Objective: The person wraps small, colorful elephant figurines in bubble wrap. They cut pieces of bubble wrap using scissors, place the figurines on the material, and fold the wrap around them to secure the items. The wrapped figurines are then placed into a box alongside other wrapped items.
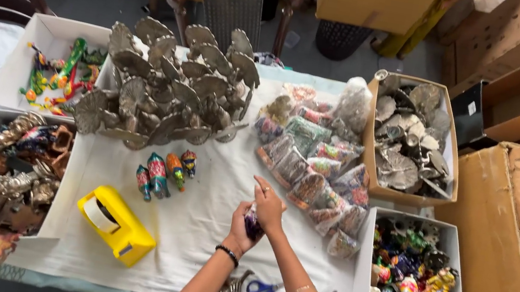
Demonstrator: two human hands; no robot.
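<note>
Both hands [257, 216] grip a small dark figurine [252, 223] between yellow tape dispenser [115, 224] and wrapped packets [318, 177].

Clear wrapped packets [312, 169], perhaps plastic, mid-table

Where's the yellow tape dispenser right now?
In the head view, the yellow tape dispenser sits on the white cloth at lower left, beside the box of metal figures and below the four painted figurines, left of the person's left hand.
</note>
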